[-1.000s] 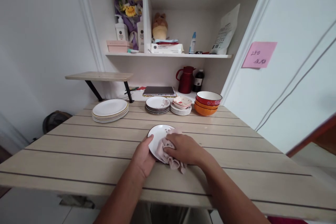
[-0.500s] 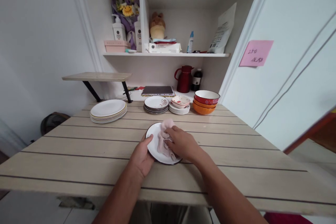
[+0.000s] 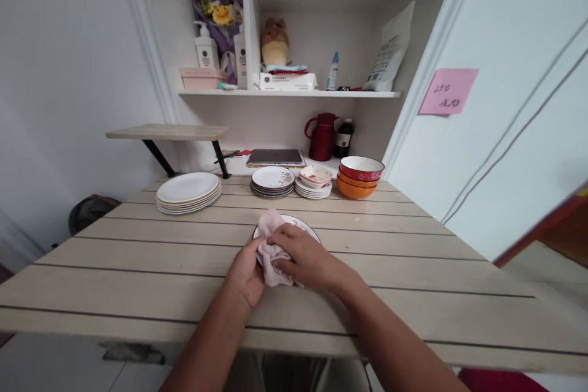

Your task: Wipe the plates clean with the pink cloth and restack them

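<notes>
A small white plate with a dark rim [image 3: 307, 228] lies on the wooden slatted table [image 3: 138, 257] in front of me. My right hand [image 3: 305, 260] is closed on a crumpled pink cloth [image 3: 270, 251] and presses it onto the plate's left side. My left hand [image 3: 245, 272] grips the plate's near-left edge, with its thumb by the cloth. The hands and cloth hide most of the plate.
At the table's back stand a stack of large white plates [image 3: 188, 191], a stack of small patterned plates [image 3: 272, 180], small dishes [image 3: 313, 182] and red and orange bowls [image 3: 361, 176]. Behind are a red jug [image 3: 321, 137], a dark bottle [image 3: 344, 138] and a cluttered shelf [image 3: 289, 94].
My right hand has swept the cloth from the plate's right and middle over to its left side. The left hand has kept its hold on the plate's edge.
</notes>
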Available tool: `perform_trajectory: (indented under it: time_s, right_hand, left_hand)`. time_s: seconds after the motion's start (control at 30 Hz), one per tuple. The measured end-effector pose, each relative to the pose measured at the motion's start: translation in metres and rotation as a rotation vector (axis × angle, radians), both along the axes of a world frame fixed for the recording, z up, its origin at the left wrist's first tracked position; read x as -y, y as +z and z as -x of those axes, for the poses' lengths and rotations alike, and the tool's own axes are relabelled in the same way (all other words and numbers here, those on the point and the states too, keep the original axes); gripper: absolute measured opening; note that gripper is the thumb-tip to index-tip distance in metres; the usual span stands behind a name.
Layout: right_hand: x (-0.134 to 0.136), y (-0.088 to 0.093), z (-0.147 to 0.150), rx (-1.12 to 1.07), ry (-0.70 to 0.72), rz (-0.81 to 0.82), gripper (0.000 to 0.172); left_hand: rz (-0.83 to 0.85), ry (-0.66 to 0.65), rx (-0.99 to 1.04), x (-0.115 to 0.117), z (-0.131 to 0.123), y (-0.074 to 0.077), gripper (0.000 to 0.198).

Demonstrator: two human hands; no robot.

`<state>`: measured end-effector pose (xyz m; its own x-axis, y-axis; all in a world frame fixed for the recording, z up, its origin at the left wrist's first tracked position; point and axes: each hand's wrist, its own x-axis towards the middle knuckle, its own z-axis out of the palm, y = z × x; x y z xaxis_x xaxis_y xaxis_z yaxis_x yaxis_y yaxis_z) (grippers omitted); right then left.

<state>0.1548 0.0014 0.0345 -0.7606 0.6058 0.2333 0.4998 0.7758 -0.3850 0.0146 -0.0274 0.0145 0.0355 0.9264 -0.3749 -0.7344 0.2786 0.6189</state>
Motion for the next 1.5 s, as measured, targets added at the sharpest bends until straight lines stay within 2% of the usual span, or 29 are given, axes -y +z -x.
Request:
perform_trajectory:
  time_s: [0.2,0.27,0.5,0.67,0.77,0.9,1.03,1.13,1.23,1.3,1.4,1.5]
  right_hand:
    - [-0.004,0.006,-0.009,0.185,-0.339,0.015,0.035]
    - [-0.003,0.008,-0.011,0.23,-0.373,0.035,0.037]
    - [0.003,0.008,-0.007,0.142,-0.1,0.075,0.024]
    - [0.005,0.004,-0.002,0.009,0.047,0.064,0.029]
    - [0.004,0.003,-0.001,-0.001,0.014,0.021,0.03]
    - [-0.001,0.002,-0.003,0.06,-0.141,-0.029,0.035]
    - [-0.005,0.003,-0.008,0.104,-0.277,-0.014,0.033]
    - [-0.004,0.005,-0.011,0.104,-0.314,0.004,0.03]
    - [-0.002,0.007,-0.012,0.114,-0.279,-0.006,0.03]
    - [-0.001,0.007,-0.012,0.101,-0.205,-0.019,0.03]
    - [0.0,0.005,-0.011,0.073,-0.075,-0.027,0.03]
    - [0.0,0.003,-0.009,0.068,-0.044,-0.04,0.032]
  left_hand:
    - [-0.05,0.034,0.018,-0.002,0.001,-0.006,0.033]
    - [-0.052,0.039,0.013,-0.002,0.002,-0.007,0.035]
    - [-0.009,0.047,-0.008,0.001,0.001,-0.001,0.028]
    - [0.04,-0.007,-0.005,0.002,0.0,0.002,0.023]
    - [-0.014,0.009,-0.016,0.002,0.0,0.0,0.022]
    - [-0.104,0.001,0.013,-0.001,0.0,-0.004,0.03]
    - [-0.155,0.01,-0.005,0.0,0.0,-0.006,0.039]
    - [-0.242,0.007,-0.071,0.004,-0.001,-0.004,0.046]
    - [-0.268,0.028,-0.151,0.009,-0.003,-0.001,0.052]
    - [-0.248,0.058,-0.181,0.009,-0.003,0.0,0.052]
    - [-0.167,0.084,-0.145,0.007,-0.001,-0.002,0.044]
    - [-0.067,0.071,-0.081,0.003,0.003,-0.006,0.036]
